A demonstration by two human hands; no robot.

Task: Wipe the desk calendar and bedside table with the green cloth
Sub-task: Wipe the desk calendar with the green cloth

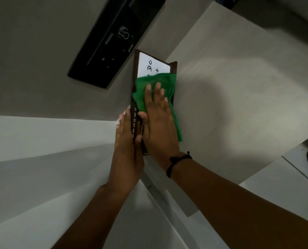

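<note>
Green cloth [155, 87] lies spread over the middle of the desk calendar [154, 66], pinned there by the right hand [158, 121], whose fingers are stretched flat and slightly fanned rather than curled; it presses the fabric against the calendar's face and grips nothing. Part of the cloth hangs loose past the outer side of that hand. Beyond the fingertips, the uncovered end of the calendar shows a white panel with handwritten marks inside a dark brown frame.

Along the calendar's other long side, the left hand [127, 141] lies flat with its thumb hooked over the dark strip printed with month names. That hand looks to be there as a brace, so the frame does not slide or tip while the right hand rubs.

Under both sits the pale bedside table [230, 97], its bare top stretching off to the right of the calendar. A black wall panel [113, 40] is mounted on the surface just beyond the calendar's far end.

Judging by this, the calendar stage is under way and the table top probably still needs its turn with the cloth.
</note>
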